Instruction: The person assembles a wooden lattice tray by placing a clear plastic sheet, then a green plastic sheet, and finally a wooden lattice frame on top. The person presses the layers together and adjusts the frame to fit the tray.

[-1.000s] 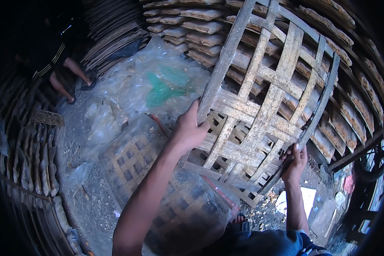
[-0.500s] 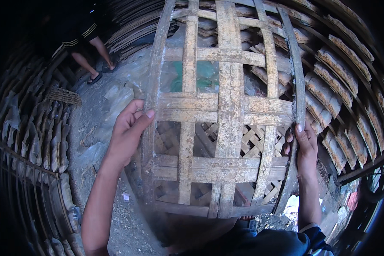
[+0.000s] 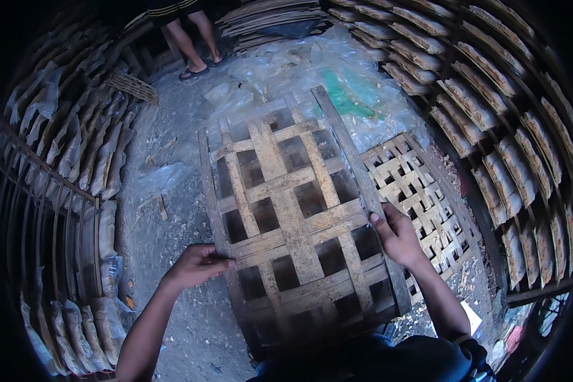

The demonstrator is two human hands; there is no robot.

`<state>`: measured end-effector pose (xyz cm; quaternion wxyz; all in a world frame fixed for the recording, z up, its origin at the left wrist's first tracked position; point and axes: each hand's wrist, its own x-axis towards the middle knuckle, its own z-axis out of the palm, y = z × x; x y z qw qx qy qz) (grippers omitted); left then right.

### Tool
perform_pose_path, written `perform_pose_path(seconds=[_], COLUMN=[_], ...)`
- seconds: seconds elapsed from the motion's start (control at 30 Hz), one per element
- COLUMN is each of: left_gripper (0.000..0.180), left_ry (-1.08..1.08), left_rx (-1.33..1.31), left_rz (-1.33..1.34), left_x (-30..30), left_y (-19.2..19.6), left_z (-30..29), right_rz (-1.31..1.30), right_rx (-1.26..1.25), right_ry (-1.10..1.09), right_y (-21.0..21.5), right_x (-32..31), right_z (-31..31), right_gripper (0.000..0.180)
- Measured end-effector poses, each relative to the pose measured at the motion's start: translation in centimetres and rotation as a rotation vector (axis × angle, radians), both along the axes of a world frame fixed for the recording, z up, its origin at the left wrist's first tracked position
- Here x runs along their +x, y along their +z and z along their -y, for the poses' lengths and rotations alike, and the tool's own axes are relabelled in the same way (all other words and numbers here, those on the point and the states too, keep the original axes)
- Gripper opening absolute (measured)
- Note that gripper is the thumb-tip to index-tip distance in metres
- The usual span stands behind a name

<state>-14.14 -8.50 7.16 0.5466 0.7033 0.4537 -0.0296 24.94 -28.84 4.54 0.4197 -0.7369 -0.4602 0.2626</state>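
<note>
The person's left hand [image 3: 194,266] grips the left edge of a large, weathered lattice tray of woven bamboo strips [image 3: 296,219], fingers curled closed around the frame. The right hand [image 3: 398,234] clamps the tray's right edge strip, fingers wrapped over the top. The tray sits between both hands, directly in front of the person, held flat above the grey, dusty floor [image 3: 172,210], its near end close to the person's body.

Just beside the tray on the right, a smaller woven bamboo lattice tray [image 3: 420,191] lies lower down. Beyond both, crumpled clear plastic sheeting [image 3: 286,70] covers the floor, with a green patch [image 3: 350,95] showing in it. Racks of stacked trays [image 3: 503,127] curve along the right side; similar racks [image 3: 63,165] line the left. At the far end stand another person's bare legs in sandals [image 3: 194,41].
</note>
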Motion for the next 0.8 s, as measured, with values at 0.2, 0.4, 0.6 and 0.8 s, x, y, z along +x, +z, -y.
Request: perform_pose_path(seconds=[0.2, 0.4, 0.6, 0.8], left_gripper=[0.047, 0.052, 0.058, 0.059], left_ry=[-0.117, -0.207, -0.243, -0.329], left_rx=[0.089, 0.216, 0.292, 0.310], left_rz=[-0.084, -0.239, -0.243, -0.401], left_x=[-1.6, -0.4, -0.3, 0.8], left_y=[-5.1, -5.9, -6.0, -3.8], left_z=[-0.6, -0.1, 0.0, -0.4], right_rz=[0.367, 0.522, 0.683, 0.762], right_rx=[-0.075, -0.155, -0.127, -0.041], right_ry=[0.005, -0.033, -0.050, -0.126], right_y=[-2.3, -3.5, -3.3, -2.7], right_x=[-0.5, -1.5, -2.1, -2.8], right_z=[0.1, 0.2, 0.6, 0.8], right_gripper=[0.044, 0.044, 0.047, 0.043])
